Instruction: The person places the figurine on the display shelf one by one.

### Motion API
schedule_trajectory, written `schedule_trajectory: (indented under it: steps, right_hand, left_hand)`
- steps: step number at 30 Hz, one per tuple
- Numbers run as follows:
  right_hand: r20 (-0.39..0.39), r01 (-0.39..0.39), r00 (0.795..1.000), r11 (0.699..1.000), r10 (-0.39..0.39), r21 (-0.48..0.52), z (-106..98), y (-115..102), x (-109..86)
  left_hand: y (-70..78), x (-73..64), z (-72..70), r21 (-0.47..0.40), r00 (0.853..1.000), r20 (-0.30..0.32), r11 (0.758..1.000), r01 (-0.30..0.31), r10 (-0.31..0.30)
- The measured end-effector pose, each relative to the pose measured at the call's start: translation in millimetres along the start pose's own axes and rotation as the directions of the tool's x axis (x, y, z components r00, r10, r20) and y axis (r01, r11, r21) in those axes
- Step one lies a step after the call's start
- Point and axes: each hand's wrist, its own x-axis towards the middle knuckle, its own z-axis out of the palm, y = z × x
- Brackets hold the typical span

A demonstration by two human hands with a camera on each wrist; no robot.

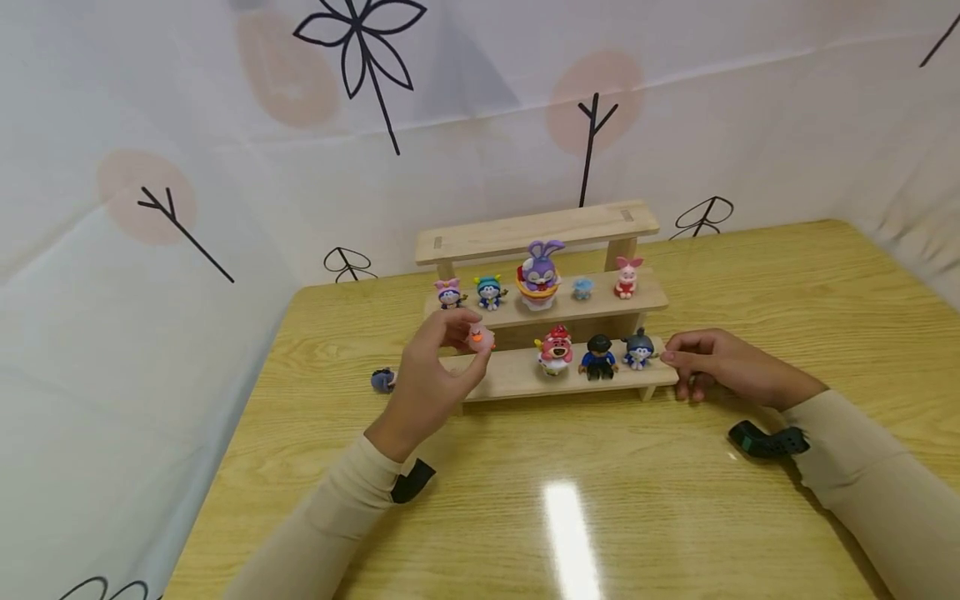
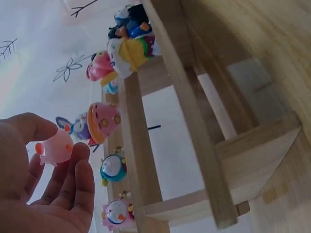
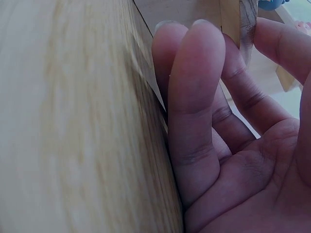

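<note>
In the head view my left hand (image 1: 429, 375) pinches a small round pink figurine (image 1: 481, 337) with an orange beak, above the left part of the bottom step. The left wrist view shows this pink figurine (image 2: 57, 147) between thumb and fingers. At the other end, my right hand (image 1: 723, 365) grips the right edge of the stepped wooden display stand (image 1: 510, 380), thumb and finger on its lowest board (image 3: 247, 29). On that step stand a pink bear figurine (image 1: 555, 350), a black-haired figure in blue (image 1: 598, 358) and a dark-topped blue figurine (image 1: 639, 350).
The middle step carries a pink-hatted figurine (image 1: 448, 293), a teal-hatted one (image 1: 490, 292), a purple rabbit (image 1: 539, 275), a small light-blue piece (image 1: 582, 288) and a pink piglet (image 1: 627, 277). A blue-grey figurine (image 1: 382, 380) lies left of the stand. Patterned cloth (image 1: 480, 167) hangs behind.
</note>
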Motion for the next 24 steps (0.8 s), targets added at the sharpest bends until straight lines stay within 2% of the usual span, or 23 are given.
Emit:
schedule_trajectory:
  steps: [7, 14, 21, 24]
  right_hand:
    - [-0.005, 0.001, 1.0, 1.0, -0.001, -0.007, -0.2, 0.4, -0.3]
    - [0.0, 0.003, 1.0, 1.0, -0.003, 0.003, -0.7, 0.7, -0.5]
    - [0.004, 0.004, 1.0, 1.0, -0.004, 0.003, -1.3, 1.6, -0.1]
    - [0.009, 0.008, 1.0, 1.0, -0.008, 0.004, -1.5, 1.7, 0.0]
  left_hand:
    - [-4.4, -4.0, 12.0, 0.033, 0.994, 0.105, 0.999, 0.03, -0.033]
    - [-7.6, -6.0, 20.0, 0.023, 0.967, 0.233, 0.995, 0.101, -0.104]
    - [-13.0, -10.8, 27.1, 0.099, 0.94, 0.301, 0.986, 0.136, -0.16]
    - [-15.0, -12.2, 29.8, 0.123, 0.934, 0.315, 0.983, 0.137, -0.17]
